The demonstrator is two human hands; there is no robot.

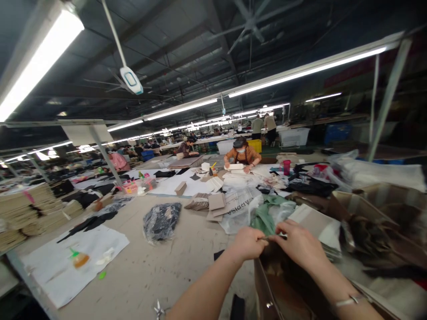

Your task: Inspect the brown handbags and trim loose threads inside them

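Observation:
Both hands meet over a dark brown bag-like piece at the lower right of the table. My left hand is closed, pinching the piece's upper edge between thumb and fingers. Close beside it, my right hand is also closed on that edge, with a bracelet on the wrist. The inside of the brown piece is dark and partly hidden under my right forearm. Just beyond the fingers lies green cloth in clear plastic.
A plastic-wrapped black bundle, stacked cards and a printed bag lie on the table. Small scissors are near its front, an orange glue bottle at left. Brown material is piled right. A person works opposite.

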